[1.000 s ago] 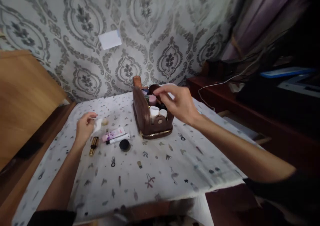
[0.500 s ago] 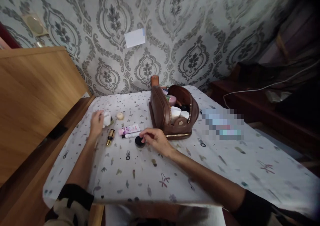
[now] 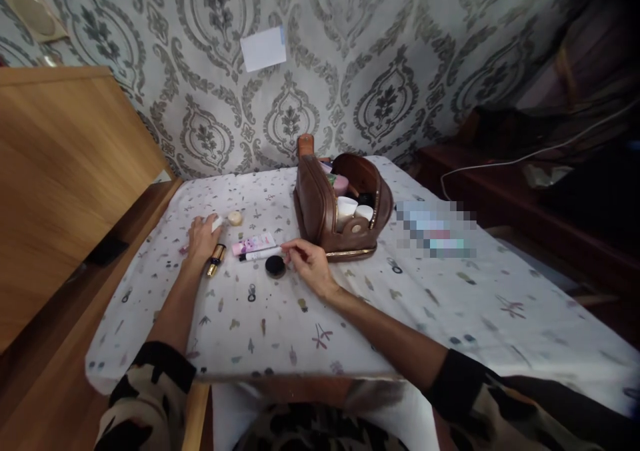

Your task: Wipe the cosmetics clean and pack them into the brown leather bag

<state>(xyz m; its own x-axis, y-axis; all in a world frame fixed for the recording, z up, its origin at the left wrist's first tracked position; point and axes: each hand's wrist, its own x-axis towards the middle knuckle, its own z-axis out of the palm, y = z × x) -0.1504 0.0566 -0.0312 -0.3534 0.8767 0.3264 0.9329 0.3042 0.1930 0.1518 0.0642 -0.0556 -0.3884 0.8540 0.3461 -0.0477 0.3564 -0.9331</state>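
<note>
My right hand [image 3: 311, 264] curls just beside the black disc [image 3: 275, 266], near the white tube [image 3: 263, 254]; whether it pinches anything I can't tell. My left hand [image 3: 202, 238] meets a white thing [image 3: 217, 223], grasp unclear; farther stands the bag [image 3: 314, 204]

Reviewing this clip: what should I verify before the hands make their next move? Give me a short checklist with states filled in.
1. Brown leather zip bag open: ok; white round containers show inside.
2. Flat, round black compact outside the bag: ok, on the white patterned cloth.
3. Right hand gripping the compact: cannot tell; fingers are right beside it.
4. Left hand clear of small items: not ok; fingers are at a small white item.
5. Gold-and-black cylinder upright: not ok, lying down.
</note>
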